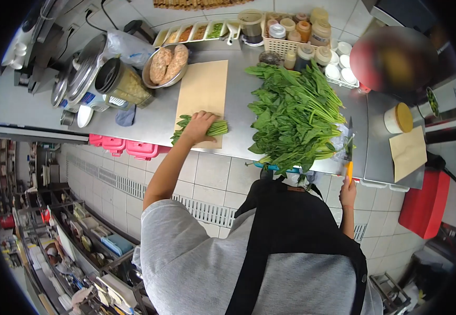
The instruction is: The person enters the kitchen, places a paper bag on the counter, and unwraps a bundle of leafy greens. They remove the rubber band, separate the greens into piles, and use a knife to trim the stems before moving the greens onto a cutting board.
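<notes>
My left hand (201, 127) is wrapped over a small bunch of spinach-like leafy greens (218, 127), pressing it on the near end of a tan cutting board (202, 86). The cut-looking stems point right and the leaves stick out to the left. Out to the right, my right hand (347, 193) grips the orange handle of a knife (349, 152), its blade pointing away over the counter. Between my hands lies a big heap of the same leafy greens (285, 113), stems toward the right, reaching the counter's front edge.
A metal bowl (148, 71) of ground-meat-like lumps stands behind the board's left side. Left of it are a blender jug (115, 79) and lidded pots. Along the back sit condiment trays (199, 32) and a bottle basket (280, 47). Eggs (344, 62) and a lidded jar (397, 118) stand right.
</notes>
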